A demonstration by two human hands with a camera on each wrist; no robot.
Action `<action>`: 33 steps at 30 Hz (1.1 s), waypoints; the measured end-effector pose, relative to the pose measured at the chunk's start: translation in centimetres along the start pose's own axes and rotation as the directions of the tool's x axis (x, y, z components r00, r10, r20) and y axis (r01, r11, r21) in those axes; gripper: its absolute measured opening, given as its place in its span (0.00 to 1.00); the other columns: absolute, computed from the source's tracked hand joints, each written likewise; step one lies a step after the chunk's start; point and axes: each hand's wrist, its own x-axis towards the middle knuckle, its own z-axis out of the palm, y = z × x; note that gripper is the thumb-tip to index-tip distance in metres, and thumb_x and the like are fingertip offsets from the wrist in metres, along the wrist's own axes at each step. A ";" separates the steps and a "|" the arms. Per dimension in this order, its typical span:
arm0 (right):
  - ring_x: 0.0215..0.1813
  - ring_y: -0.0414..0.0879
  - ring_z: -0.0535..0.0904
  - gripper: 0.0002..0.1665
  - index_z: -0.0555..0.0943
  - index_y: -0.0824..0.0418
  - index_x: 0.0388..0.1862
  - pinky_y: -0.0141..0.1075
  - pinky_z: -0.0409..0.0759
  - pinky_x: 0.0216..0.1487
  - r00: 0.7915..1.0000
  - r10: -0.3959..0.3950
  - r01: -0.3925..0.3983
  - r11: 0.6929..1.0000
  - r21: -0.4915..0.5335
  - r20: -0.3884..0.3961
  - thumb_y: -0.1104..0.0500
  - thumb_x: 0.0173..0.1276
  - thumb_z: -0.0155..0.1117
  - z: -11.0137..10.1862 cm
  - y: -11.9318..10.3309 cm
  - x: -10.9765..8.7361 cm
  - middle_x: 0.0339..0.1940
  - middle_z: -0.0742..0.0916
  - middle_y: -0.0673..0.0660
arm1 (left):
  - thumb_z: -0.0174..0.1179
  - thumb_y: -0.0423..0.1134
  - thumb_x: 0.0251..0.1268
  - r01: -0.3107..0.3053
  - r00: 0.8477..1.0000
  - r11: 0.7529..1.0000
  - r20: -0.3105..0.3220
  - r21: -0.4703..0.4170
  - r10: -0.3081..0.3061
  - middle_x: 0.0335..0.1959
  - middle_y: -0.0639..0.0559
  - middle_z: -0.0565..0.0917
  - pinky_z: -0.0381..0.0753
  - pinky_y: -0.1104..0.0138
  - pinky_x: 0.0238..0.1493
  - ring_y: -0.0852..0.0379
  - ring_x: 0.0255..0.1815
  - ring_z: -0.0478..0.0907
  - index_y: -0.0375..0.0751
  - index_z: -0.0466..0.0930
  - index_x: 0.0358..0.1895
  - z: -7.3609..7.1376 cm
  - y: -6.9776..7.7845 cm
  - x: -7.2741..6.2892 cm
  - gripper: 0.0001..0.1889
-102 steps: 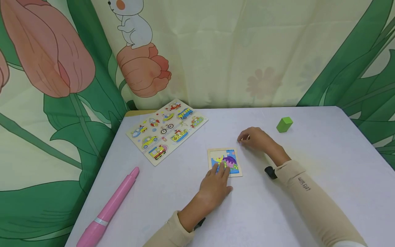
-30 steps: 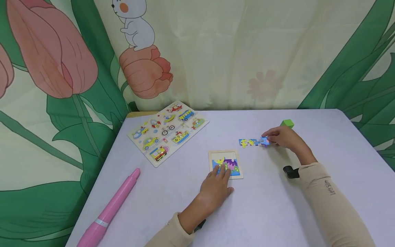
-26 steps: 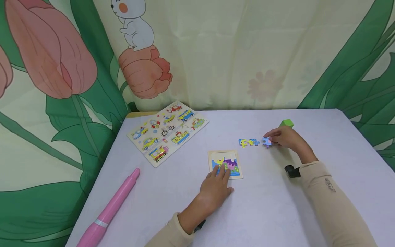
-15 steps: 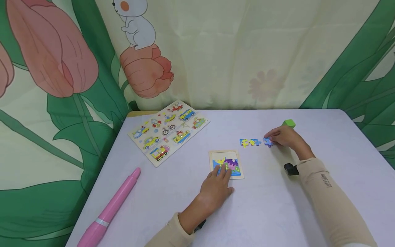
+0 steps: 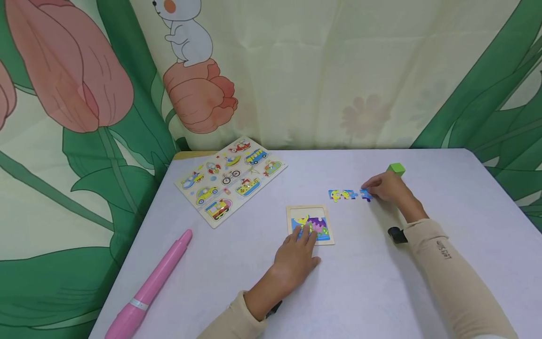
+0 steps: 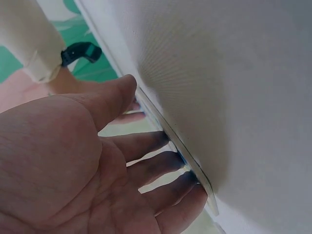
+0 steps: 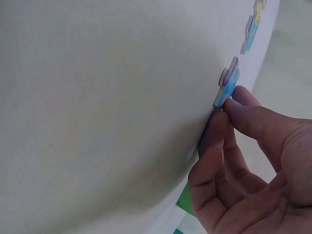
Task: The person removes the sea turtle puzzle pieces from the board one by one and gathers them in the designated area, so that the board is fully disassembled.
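Observation:
A small jigsaw puzzle in a wooden frame [image 5: 311, 213] lies on the white table, its lower part filled with a purple and yellow picture and its top strip bare. My left hand [image 5: 296, 259] rests on its lower edge with fingers extended; the left wrist view shows those fingertips [image 6: 173, 158] against the frame's edge. Beyond the frame, two joined blue and yellow puzzle pieces [image 5: 343, 195] lie flat. Just right of them, my right hand [image 5: 389, 189] pinches a blue puzzle piece [image 7: 228, 85] between thumb and finger, at the tabletop, with a gap to the joined pieces.
Behind my right hand stands a green block [image 5: 396, 168], partly hidden. A board of vehicle pictures [image 5: 230, 181] lies at the back left. A long pink wand-shaped object [image 5: 150, 285] lies along the left side. A printed curtain [image 5: 322, 75] hangs behind the table.
The blue piece has left the puzzle's upper right corner. My right hand has moved right, uncovering the joined pieces, and lately shifted its piece slightly. The left hand has stayed put.

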 end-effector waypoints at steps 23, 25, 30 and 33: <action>0.39 0.47 0.78 0.10 0.90 0.63 0.48 0.38 0.76 0.39 0.945 -0.291 0.278 0.955 0.098 0.152 0.67 0.69 0.69 7.9 -9.4 -2.5 0.42 0.90 0.55 | 0.56 0.60 0.76 0.004 1.000 0.999 0.004 0.032 -0.004 0.80 0.49 0.63 0.65 0.62 0.74 0.50 0.80 0.59 0.46 0.62 0.80 -0.1 0.0 0.1 0.37; 0.39 0.46 0.78 0.10 0.90 0.63 0.47 0.38 0.76 0.40 0.951 -0.275 0.266 0.961 0.082 0.142 0.68 0.68 0.69 8.4 -9.7 -2.6 0.40 0.90 0.54 | 0.55 0.60 0.76 0.000 1.000 0.999 0.007 0.036 -0.001 0.80 0.49 0.62 0.65 0.62 0.74 0.50 0.80 0.58 0.46 0.61 0.80 -0.1 0.1 -0.1 0.37; 0.35 0.46 0.76 0.11 0.90 0.63 0.47 0.38 0.74 0.38 0.962 -0.241 0.233 0.970 0.074 0.129 0.69 0.67 0.69 8.9 -10.1 -2.7 0.33 0.86 0.53 | 0.55 0.63 0.75 0.013 0.999 0.999 0.034 0.040 -0.015 0.81 0.48 0.61 0.64 0.62 0.74 0.50 0.81 0.57 0.45 0.60 0.81 -0.1 0.3 -0.6 0.40; 0.36 0.46 0.75 0.11 0.90 0.62 0.48 0.38 0.73 0.38 0.967 -0.216 0.210 0.976 0.059 0.133 0.67 0.68 0.70 8.9 -10.2 -2.7 0.32 0.86 0.53 | 0.54 0.66 0.74 0.016 0.998 0.998 0.052 0.063 -0.019 0.81 0.46 0.60 0.63 0.63 0.75 0.51 0.81 0.56 0.43 0.60 0.81 0.0 0.7 -0.9 0.42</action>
